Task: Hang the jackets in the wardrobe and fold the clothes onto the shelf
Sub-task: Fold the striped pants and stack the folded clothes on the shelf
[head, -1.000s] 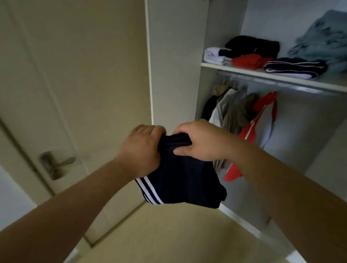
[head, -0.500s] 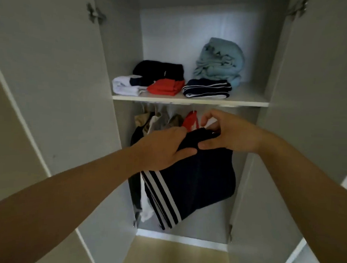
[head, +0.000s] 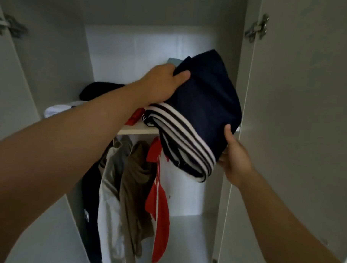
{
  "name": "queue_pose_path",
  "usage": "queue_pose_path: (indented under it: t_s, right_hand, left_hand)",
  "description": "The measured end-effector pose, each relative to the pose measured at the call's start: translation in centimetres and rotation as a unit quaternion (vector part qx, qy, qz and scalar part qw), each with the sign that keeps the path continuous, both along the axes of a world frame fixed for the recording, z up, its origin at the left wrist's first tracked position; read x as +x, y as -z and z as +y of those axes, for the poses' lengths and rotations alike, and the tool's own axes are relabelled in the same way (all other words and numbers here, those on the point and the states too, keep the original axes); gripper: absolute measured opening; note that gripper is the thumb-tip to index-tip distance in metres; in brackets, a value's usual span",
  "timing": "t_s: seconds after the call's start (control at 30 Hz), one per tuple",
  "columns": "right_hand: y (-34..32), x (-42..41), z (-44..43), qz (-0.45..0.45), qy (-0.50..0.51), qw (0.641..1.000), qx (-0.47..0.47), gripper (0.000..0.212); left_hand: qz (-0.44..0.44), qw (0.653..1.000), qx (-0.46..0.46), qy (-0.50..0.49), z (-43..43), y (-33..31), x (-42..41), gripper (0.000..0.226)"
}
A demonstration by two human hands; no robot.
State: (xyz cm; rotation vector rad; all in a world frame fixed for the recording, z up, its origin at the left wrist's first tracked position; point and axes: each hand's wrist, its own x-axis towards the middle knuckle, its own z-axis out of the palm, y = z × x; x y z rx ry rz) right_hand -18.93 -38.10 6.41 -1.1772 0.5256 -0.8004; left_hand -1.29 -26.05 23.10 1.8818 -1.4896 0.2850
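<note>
A folded navy garment with white stripes [head: 205, 105] is held up at the level of the wardrobe shelf [head: 138, 129], tilted, its upper end over the shelf's right part. My left hand [head: 162, 83] grips its top left edge. My right hand [head: 234, 154] holds its lower right corner from below. On the shelf lie a black piece [head: 97, 90], a white piece [head: 56, 110] and a red piece [head: 135, 115], partly hidden by my left arm. A bit of light blue cloth [head: 173, 60] shows behind the garment.
Under the shelf hang several jackets: a dark one [head: 91, 189], a light grey one [head: 111, 180], an olive one [head: 136, 179] and a red and white one [head: 158, 190]. Open wardrobe doors stand at the left [head: 14, 104] and right [head: 298, 117].
Both hands have lifted the navy garment from in front of the hanging jackets up to shelf height. My right hand shifted from its top edge to its lower corner. The camera moved closer.
</note>
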Motion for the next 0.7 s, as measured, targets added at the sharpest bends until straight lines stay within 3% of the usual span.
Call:
queue_pose_path:
  t_s: [0.07, 0.17, 0.33, 0.47, 0.6, 0.7]
  right_hand:
    - [-1.8, 1.9, -1.9, -0.077, -0.067, 0.993, 0.066, 0.072]
    - [-5.2, 4.4, -4.9, -0.091, -0.073, 0.989, 0.086, 0.06]
    - [-10.9, 7.9, -9.0, -0.039, 0.0, 0.999, -0.001, 0.035]
    - [-14.4, 11.9, -12.4, 0.02, 0.03, 0.997, -0.073, 0.017]
    - [-16.5, 16.0, -15.0, 0.084, 0.032, 0.988, -0.129, 0.015]
    - [-17.3, 19.1, -16.9, 0.085, 0.041, 0.985, -0.148, 0.019]
  left_hand:
    - [0.06, 0.998, -0.03, -0.023, -2.3, -1.5, 1.5, 0.04]
    - [0.165, 0.983, -0.064, -0.05, -4.5, -3.0, 4.2, 0.044]
    - [0.311, 0.939, -0.116, -0.094, -6.7, -3.2, 9.1, 0.06]
    - [0.385, 0.907, -0.127, -0.109, -8.3, -1.9, 13.5, 0.057]
    - [0.429, 0.887, -0.135, -0.107, -10.0, -1.1, 17.9, 0.052]
    - [0.444, 0.879, -0.137, -0.105, -11.8, -0.3, 20.8, 0.046]
